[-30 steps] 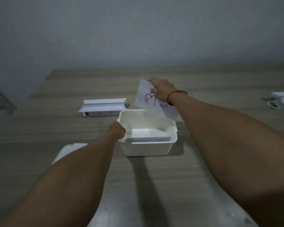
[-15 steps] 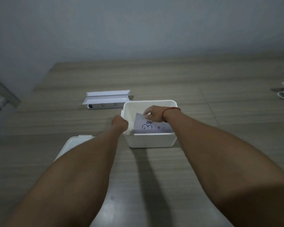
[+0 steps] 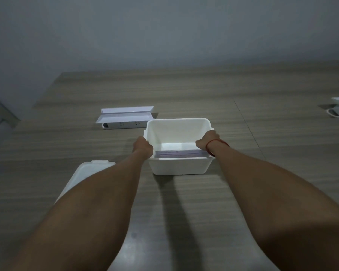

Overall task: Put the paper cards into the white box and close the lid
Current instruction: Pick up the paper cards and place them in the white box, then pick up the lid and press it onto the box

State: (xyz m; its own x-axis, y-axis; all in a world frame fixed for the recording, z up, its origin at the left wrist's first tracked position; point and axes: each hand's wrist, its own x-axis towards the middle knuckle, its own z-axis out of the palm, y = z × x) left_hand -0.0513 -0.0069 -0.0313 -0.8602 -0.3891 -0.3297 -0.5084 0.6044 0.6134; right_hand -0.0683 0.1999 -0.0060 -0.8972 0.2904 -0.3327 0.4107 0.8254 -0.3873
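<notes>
Head view: the white box stands open on the wooden table, just past the middle of the frame. The paper cards lie as a flat stack inside it, pressed toward the 6 o'clock wall; only their edges show. No loose card is visible on the table.

The left hand grips the box rim at the 9 o'clock side, fingers curled together and clamped on the wall. The right hand, with a red string at the wrist, holds the rim at 3 o'clock; its thumb reaches inside the wall, fingers closed on the rim.

The lid lies flat on the table at 8 o'clock from the box, partly hidden under the left forearm, apart from the box.

Judgement of stage: card loading appears complete; closing the lid remains.

Hazards from here:
- The stack sits high against the 6 o'clock wall. If card edges stand proud of the rim, the lid may not seat, or may bend the cards.
- Releasing both hands at once could let the light box slide on the smooth table.
- The left forearm lies over the lid; a careless sweep could push the lid toward the near table edge.
- A white power strip lies close at 10 o'clock; shifting the box that way could cause contact.
</notes>
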